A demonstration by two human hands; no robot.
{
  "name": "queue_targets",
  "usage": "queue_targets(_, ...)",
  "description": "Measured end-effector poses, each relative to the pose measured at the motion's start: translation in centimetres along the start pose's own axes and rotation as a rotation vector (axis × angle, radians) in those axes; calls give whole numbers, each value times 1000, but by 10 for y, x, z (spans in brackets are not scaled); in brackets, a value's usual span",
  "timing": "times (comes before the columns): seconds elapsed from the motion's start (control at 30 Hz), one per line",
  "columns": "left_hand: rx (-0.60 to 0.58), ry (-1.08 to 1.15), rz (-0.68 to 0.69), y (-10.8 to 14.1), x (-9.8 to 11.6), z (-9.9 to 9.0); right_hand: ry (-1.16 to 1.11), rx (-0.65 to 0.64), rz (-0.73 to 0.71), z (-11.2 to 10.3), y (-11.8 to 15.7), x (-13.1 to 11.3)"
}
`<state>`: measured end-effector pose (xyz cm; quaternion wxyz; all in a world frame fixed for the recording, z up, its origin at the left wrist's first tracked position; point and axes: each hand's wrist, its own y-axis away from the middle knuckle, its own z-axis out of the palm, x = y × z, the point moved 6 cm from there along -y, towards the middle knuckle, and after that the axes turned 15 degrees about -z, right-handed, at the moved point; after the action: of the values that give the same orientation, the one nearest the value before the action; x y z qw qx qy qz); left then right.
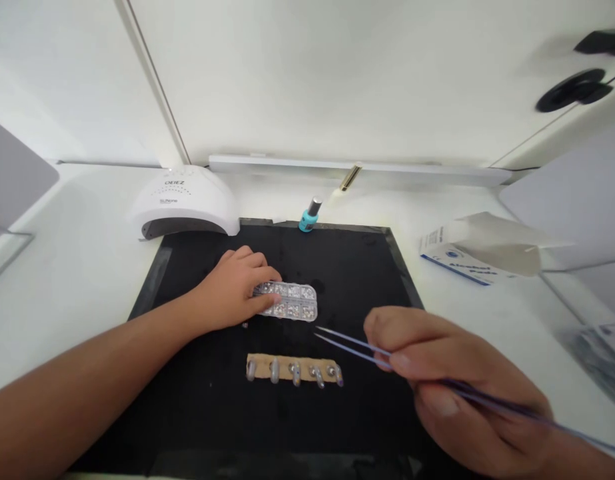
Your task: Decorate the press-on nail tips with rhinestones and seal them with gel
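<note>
My left hand (237, 290) rests on the black mat, its thumb and fingers around the left end of a clear compartment case (294, 310) filled with small shiny rhinestones. In my right hand (452, 380) is a pair of thin purple tweezers (352, 347), gripped between thumb and fingers. Their two tips are slightly apart, just right of and below the case, with nothing visible between them. Nearer to me lies a tan strip (283, 368) carrying several nail tips in a row; the ones toward the right show coloured decoration.
A white nail lamp (187, 203) stands at the back left of the black mat (197, 413). A turquoise polish bottle (308, 219) sits at the mat's far edge, with a gold tube (350, 177) behind it. An opened alcohol pads box (474, 253) lies at the right.
</note>
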<state>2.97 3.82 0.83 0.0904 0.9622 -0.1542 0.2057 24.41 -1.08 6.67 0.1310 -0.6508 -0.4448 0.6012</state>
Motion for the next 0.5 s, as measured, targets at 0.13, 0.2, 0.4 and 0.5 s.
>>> queue_targets(0.13,14,23,-82,-3,1,2,-16,72,-165,11,-10,25)
queue_targets(0.2,19,27,-118,-4,2,3,-31,108,-146,21,-10,41)
queue_targets(0.4,31,199,-217,-4,3,8,-230,261,85,34,-4,64)
queue_targets(0.5,72,286,-178,0,3,8,-342,358,221,32,-3,73)
